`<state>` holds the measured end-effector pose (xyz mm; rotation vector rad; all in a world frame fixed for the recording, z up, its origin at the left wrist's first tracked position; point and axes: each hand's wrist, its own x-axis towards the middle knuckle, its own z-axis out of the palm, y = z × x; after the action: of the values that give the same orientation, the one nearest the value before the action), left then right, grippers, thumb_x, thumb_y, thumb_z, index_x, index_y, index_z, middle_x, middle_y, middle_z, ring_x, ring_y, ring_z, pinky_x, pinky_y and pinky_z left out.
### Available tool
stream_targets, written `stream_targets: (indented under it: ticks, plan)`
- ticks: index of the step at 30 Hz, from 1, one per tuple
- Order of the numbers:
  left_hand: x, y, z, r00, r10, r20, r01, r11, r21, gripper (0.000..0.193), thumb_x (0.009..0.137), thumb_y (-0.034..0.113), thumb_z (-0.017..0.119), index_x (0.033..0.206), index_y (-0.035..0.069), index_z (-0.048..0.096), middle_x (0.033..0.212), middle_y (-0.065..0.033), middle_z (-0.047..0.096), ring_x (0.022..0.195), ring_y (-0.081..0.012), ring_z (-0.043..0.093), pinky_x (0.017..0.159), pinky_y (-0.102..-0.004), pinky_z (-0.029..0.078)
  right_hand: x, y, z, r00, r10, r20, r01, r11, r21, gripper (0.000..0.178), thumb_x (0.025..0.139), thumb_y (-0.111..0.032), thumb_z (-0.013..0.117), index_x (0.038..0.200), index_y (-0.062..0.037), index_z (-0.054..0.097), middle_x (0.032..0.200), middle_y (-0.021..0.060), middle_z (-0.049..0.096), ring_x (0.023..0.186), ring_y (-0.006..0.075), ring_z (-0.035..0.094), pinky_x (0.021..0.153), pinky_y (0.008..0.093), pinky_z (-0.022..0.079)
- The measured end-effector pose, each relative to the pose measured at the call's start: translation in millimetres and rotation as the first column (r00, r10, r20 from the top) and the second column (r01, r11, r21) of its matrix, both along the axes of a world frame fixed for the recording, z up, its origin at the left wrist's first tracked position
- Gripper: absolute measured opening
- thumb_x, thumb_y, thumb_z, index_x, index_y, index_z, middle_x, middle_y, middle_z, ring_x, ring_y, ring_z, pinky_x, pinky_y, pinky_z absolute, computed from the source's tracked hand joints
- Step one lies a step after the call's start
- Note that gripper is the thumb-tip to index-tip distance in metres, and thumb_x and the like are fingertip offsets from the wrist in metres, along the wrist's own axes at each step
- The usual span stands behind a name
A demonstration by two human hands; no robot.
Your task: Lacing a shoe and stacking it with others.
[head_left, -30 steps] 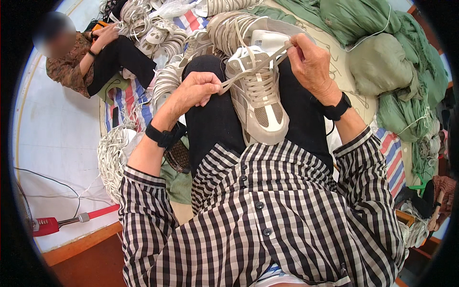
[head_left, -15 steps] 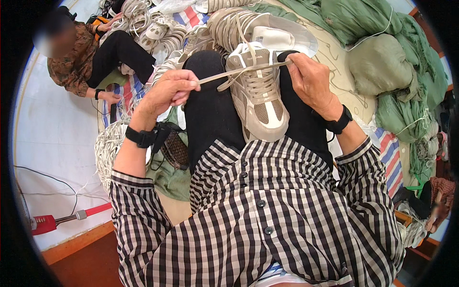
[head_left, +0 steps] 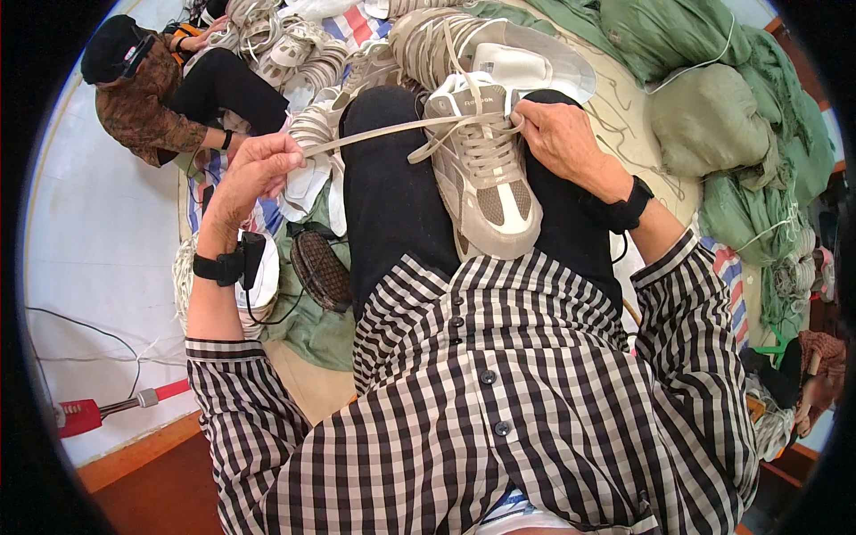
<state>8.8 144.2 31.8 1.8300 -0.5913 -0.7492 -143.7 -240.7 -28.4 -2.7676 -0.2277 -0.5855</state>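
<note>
a shoe [head_left: 492, 201] on the lap [head_left: 390, 201], its lace [head_left: 374, 133] drawn out leftward.
the left hand [head_left: 260, 167] pinches the lace beyond the lap's left edge; the right hand [head_left: 566, 147] seems closed on it beside the tongue [head_left: 465, 100]. the shoe lies mid-lap, toe toward the shirt [head_left: 553, 348], tongue near the far edge. a hard sideways pull could tip it, as only the lap seems to steady it; a loose pinch could let the lace slip.

One short line of printed lettering [head_left: 492, 102] catches my eye at upper centre, across the tongue [head_left: 463, 105] of the beige sneaker [head_left: 489, 183], partly crossed by a lace [head_left: 454, 55]. At upper left, a black cap [head_left: 107, 49] bears a small patch [head_left: 138, 55], too tiny to read.
</note>
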Motion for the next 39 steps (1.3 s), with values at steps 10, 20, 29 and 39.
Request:
stream_targets:
  ticks: [10, 20, 29, 39]
  plan:
    - [30.9, 47.2, -33.5, 0.981, 0.09, 0.173, -0.12, 0.978, 0.172, 0.007, 0.09, 0.01, 0.058, 0.089, 0.004, 0.062, 0.066, 0.0041, 0.054, 0.055, -0.0028, 0.046, 0.05, -0.0187, 0.037, 1.0, -4.2, -0.9, 0.999, 0.015, -0.052, -0.008, 0.993, 0.118, 0.018, 0.091, -0.019, 0.052, 0.088, -0.0021, 0.057, 0.067, 0.0195, 0.059, 0.066, 0.0383, 0.061, 0.061, 0.0464, 0.047]
    - [-59.0, -110.4, -16.1, 0.797, -0.006, 0.605, 0.002, 1.0, 0.007, 0.021, 0.085, 0.018, 0.067, 0.101, 0.004, 0.066, 0.092, -0.0028, 0.067, 0.083, -0.0087, 0.061, 0.072, -0.024, 0.048, 14.0, 10.6, 37.2, 0.981, 0.175, 0.082, -0.191, 0.94, 0.283, 0.02, 0.085, -0.006, 0.057, 0.105, -0.0053, 0.06, 0.11, 0.0106, 0.06, 0.08, 0.0308, 0.062, 0.069, 0.0382, 0.049]
    - [-59.5, -155.3, -49.0, 0.488, -0.015, 0.873, 0.06, 0.998, -0.016, 0.007, 0.076, 0.004, 0.062, 0.08, 0.001, 0.059, 0.076, -0.0122, 0.054, 0.069, -0.0288, 0.056, 0.063, -0.036, 0.045, 37.6, 17.7, 23.4, 0.937, 0.339, 0.085, -0.34, 0.94, -0.003, 0.012, 0.083, -0.005, 0.061, 0.092, -0.0009, 0.054, 0.1, 0.0116, 0.056, 0.084, 0.033, 0.059, 0.072, 0.041, 0.047]
    - [-77.1, -167.1, -32.7, 0.538, 0.153, 0.829, 0.017, 0.981, -0.192, 0.014, 0.084, -0.002, 0.057, 0.098, 0.002, 0.058, 0.084, -0.0102, 0.064, 0.071, -0.0196, 0.064, 0.063, -0.0312, 0.049, 11.9, -14.1, 43.3, 0.97, 0.24, 0.026, -0.24, 0.971, 0.009, 0.016, 0.087, -0.016, 0.058, 0.086, -0.0008, 0.054, 0.074, 0.0195, 0.057, 0.072, 0.0388, 0.056, 0.065, 0.0449, 0.044]
